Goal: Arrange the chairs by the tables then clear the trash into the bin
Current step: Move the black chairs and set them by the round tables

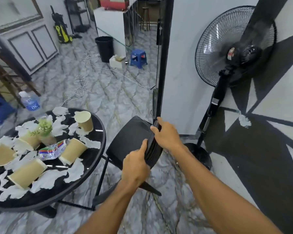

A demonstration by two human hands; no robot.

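A black chair [130, 139] stands just right of the round black table [98, 149], its seat facing the table. My left hand [135, 166] grips the near end of the chair's backrest. My right hand [166, 134] grips the far end of the same backrest. The table holds several tan paper cups [74, 151], torn white tissue [74, 171], a crushed plastic bottle [52, 151] and a small potted plant [45, 127]. A black bin [105, 48] stands far back on the floor, by a white counter.
A black standing fan [233, 53] is close on the right against the painted wall, its base [200, 154] next to the chair. A blue stool [138, 58], white cables [85, 88], a water jug [30, 101] and a wooden stool [10, 76] sit on the marble floor.
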